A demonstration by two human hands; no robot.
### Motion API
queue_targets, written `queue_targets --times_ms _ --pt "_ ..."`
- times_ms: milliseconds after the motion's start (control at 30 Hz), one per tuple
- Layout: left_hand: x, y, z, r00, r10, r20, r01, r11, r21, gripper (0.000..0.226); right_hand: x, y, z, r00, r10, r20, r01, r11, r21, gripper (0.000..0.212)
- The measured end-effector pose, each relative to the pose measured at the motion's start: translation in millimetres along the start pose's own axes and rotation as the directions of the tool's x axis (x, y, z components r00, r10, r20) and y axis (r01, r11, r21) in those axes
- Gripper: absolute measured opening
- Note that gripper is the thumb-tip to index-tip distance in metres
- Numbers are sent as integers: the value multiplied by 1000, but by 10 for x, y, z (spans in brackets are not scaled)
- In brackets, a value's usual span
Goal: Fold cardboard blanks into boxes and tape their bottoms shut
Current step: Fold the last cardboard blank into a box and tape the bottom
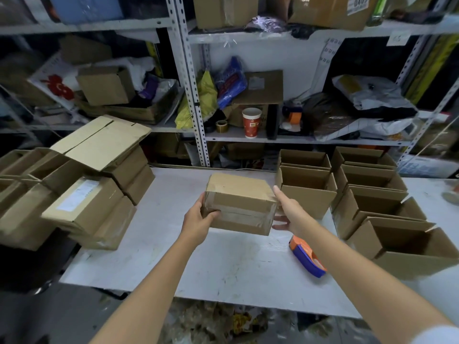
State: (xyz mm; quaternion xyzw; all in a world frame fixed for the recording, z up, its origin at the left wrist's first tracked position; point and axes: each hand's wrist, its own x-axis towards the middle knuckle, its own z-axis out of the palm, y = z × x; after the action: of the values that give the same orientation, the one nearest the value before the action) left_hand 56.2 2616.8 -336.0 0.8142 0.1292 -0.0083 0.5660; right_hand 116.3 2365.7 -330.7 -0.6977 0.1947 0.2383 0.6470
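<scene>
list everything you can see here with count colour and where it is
taped box: one, brown, held above the table's middle
open boxes: at least six, brown, in rows at the table's right
flat blanks: a small stack, pale tan, atop the boxes at left
closed boxes: several, brown, piled at left
tape dispenser: one, orange and blue, lying on the table right of centre
table: one, white, in front
paper cup: one, red and white, on a shelf behind
shelving: grey metal, behind the table
left hand: grips the taped box's left end
right hand: fingers straight, flat against its right end
</scene>
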Motion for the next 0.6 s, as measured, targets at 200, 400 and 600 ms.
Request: queue_targets --times_ms 200,400,600 --pt "1 -26 -20 998 34 57 -34 999 -8 71 -44 -107 92 995 67 73 -61 995 -81 46" --pt "83 30 -162 958 -186 217 204 977 -61 90 -30 70 67 989 -145 23 146 988 -52 40" --pt "129 52 57 976 -176 125 190 976 -109 42 -137 232 171 852 -524 3 521 847 -105 60"
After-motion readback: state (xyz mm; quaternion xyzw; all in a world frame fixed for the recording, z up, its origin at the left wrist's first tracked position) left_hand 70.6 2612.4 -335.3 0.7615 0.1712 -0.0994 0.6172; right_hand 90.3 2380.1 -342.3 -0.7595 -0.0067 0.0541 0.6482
